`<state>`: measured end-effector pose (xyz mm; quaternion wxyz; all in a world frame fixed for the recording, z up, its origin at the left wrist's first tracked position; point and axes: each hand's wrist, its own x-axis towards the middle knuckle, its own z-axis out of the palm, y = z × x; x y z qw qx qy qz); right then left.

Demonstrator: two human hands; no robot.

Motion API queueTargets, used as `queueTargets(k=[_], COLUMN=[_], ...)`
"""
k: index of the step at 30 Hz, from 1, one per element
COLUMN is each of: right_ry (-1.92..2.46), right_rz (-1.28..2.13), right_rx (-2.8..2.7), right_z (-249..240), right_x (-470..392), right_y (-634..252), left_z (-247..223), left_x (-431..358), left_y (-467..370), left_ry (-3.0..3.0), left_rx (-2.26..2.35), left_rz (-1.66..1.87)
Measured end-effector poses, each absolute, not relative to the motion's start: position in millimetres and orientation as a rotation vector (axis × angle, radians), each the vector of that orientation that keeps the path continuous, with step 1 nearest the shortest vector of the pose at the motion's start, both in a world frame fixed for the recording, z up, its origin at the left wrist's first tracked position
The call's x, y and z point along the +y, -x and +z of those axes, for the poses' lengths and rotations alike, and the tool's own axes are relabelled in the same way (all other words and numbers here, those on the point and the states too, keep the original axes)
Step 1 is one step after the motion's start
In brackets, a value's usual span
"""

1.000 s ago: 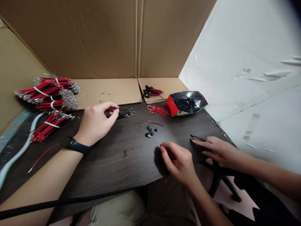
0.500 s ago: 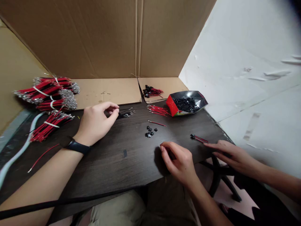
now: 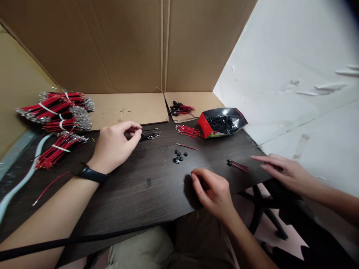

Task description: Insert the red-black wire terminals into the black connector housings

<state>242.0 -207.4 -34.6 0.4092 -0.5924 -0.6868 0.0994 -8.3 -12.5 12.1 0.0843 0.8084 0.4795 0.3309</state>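
Note:
My left hand [image 3: 117,144], with a black band on its wrist, rests by a small pile of black wires [image 3: 151,136] with metal ends. Its thumb and forefinger are pinched together; whether a wire is between them is hidden. Near the front edge my right hand [image 3: 211,190] lies loosely curled, its fingers closed with nothing visible in them. Several small black connector housings [image 3: 178,158] sit just beyond it. Behind those lie one single red wire [image 3: 187,147] and a pile of red wires [image 3: 187,131]. Two connectors with red and black wires [image 3: 238,165] lie to the right.
Another person's hand [image 3: 277,170] points in from the right. An open packet [image 3: 207,127] holds many black housings. Finished-looking wired connectors [image 3: 181,108] lie on cardboard. Tied wire bundles [image 3: 60,149] and a white cable [image 3: 39,153] are at left. A cardboard wall [image 3: 117,48] stands behind.
The other person's hand has drawn back to the right and up, off the wired connectors, which stay on the table. My two hands have not visibly moved.

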Motion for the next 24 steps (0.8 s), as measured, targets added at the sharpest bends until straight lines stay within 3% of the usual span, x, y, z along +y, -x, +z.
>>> queueTargets(k=[24], right_ry=[1.487], right_rz=[0.248], right_rx=[-1.722], right_z=[-33.7], right_x=[-207.9], right_y=[-241.5], left_z=[11.9], left_x=[-11.3], left_y=[8.7], left_ry=[-2.403], left_rx=[1.428], left_rz=[0.969])
